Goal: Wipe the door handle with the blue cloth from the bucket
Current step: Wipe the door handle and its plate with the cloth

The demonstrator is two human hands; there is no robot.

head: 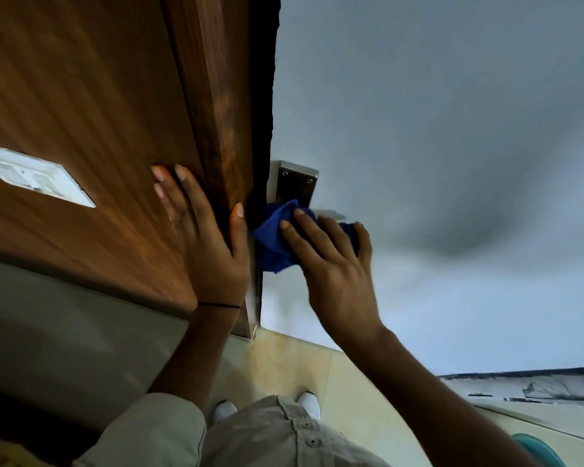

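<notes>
A blue cloth (273, 240) is bunched under my right hand (331, 264), which presses it against the pale door just below the metal handle plate (297, 183). The handle lever itself is hidden by the cloth and my fingers. My left hand (204, 237) lies flat, fingers spread, on the brown wooden frame (115, 129), its thumb hooked over the frame's edge beside the cloth.
A white switch plate (34, 176) is set in the wood to the left. The pale grey-blue door (452, 129) fills the right side. Below are a tiled floor (290, 365), my white shoes (309, 404), and the teal rim of a bucket (540, 449) at the lower right.
</notes>
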